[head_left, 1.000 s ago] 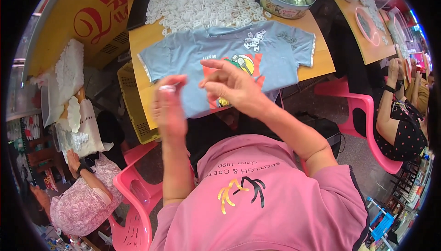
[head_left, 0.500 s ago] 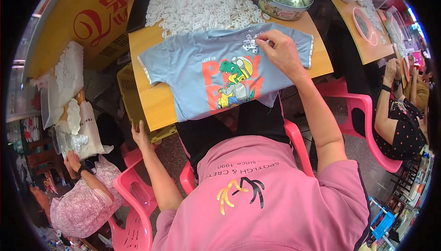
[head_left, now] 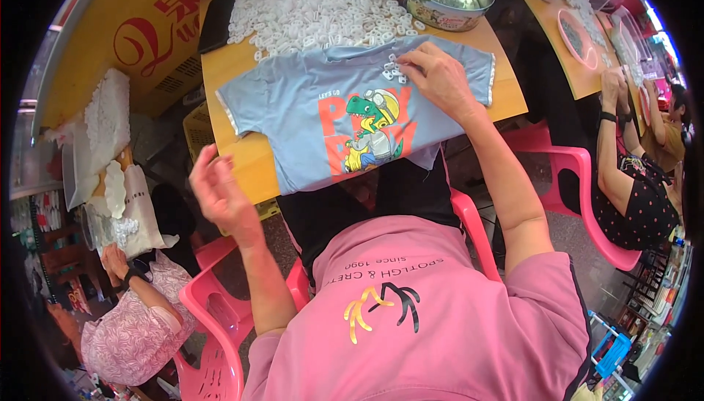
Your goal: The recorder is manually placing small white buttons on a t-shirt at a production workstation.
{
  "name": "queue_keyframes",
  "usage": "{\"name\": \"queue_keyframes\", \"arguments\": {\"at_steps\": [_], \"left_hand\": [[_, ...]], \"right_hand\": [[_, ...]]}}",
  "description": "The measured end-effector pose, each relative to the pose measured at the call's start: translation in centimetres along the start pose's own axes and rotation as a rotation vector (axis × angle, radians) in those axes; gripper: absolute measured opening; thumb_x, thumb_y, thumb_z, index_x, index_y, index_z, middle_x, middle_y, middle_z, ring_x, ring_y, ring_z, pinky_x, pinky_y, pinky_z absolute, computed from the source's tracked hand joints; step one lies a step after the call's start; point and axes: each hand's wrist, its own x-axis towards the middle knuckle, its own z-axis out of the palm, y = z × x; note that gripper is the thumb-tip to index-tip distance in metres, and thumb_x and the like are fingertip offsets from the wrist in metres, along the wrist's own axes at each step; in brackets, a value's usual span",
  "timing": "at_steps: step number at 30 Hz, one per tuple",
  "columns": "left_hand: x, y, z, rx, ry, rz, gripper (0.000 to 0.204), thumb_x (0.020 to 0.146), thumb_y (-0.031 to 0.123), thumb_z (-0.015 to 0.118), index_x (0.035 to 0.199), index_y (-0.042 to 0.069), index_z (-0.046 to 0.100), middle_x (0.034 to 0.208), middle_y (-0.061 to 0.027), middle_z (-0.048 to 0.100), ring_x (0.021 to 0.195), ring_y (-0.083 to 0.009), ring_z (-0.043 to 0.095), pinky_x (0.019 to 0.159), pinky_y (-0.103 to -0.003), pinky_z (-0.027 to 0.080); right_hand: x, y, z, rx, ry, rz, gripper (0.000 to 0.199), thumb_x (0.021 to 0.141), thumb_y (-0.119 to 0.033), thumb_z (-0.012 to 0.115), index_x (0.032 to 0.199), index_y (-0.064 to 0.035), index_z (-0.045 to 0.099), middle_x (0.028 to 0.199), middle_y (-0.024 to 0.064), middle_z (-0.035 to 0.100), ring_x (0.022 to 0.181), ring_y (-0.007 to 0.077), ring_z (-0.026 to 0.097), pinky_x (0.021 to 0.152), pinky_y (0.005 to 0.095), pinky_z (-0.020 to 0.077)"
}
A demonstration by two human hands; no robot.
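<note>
At white pieces (head_left: 391, 74), grouped on blue shirt (head_left: 290, 96) within reach, with right hand (head_left: 440, 80) narrowed, cannot tell on what; holding left hand (head_left: 225, 197) loosely parted.

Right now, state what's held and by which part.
Left hand holds nothing visible. Right hand is at the small white oblong plastic pieces; a grip cannot be told.

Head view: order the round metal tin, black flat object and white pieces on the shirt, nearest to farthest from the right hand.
1. White pieces: on the shirt, by the right hand.
2. Round metal tin: beyond the hand.
3. Black flat object: far left.
</note>
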Motion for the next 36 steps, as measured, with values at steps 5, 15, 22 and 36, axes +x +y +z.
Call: {"name": "queue_keyframes", "arguments": {"at_steps": [5, 15, 22, 36], "left_hand": [[-2.3, 1.2, 6.2, -0.257, -0.356, -0.05, 0.022, 0.093, -0.002, 0.055, 0.115, -0.001, 0.059, 0.106, -0.0088, 0.061, 0.09, -0.0155, 0.062, 0.081, -0.027, 0.05], [-4.3, 2.2, 12.6, -0.381, -0.639, -0.101, 0.019, 0.091, -0.001, 0.058, 0.109, 0.0, 0.063, 0.097, -0.0082, 0.064, 0.08, -0.0131, 0.064, 0.071, -0.026, 0.052], [-3.5, 3.1, 15.2, -0.511, -0.662, -0.289, 0.017, 0.095, 0.004, 0.057, 0.11, -0.002, 0.063, 0.096, -0.0056, 0.064, 0.075, -0.0088, 0.061, 0.069, -0.023, 0.051], [-3.3, 4.8, 16.8, -0.506, -0.62, -0.382, 0.014, 0.095, 0.011, 0.061, 0.101, -0.002, 0.063, 0.083, -0.002, 0.064, 0.071, -0.0056, 0.057, 0.063, -0.021, 0.047]], "right_hand": [[0.3, 0.2, 0.3, -0.033, -0.017, -0.002, 0.015, 0.086, -0.02, 0.066, 0.091, -0.0061, 0.068, 0.09, 0.0091, 0.063, 0.082, 0.0277, 0.064, 0.071, 0.0373, 0.0496], [0.0, 1.8, 0.1, 0.231, 0.084, 0.067, 0.017, 0.087, -0.017, 0.066, 0.095, -0.0015, 0.068, 0.085, 0.0113, 0.067, 0.078, 0.0251, 0.063, 0.07, 0.0351, 0.0487], [-0.9, 0.7, -1.0, 0.857, -0.037, 0.449, 0.021, 0.095, -0.021, 0.062, 0.097, -0.0003, 0.063, 0.08, 0.001, 0.064, 0.061, 0.0049, 0.053, 0.056, 0.0216, 0.0412], [-3.7, -4.6, -0.9, 0.98, -0.086, 0.425, 0.019, 0.096, -0.017, 0.062, 0.101, 0.0006, 0.062, 0.08, -0.0006, 0.061, 0.062, 0.0024, 0.052, 0.053, 0.0188, 0.0438]]}}
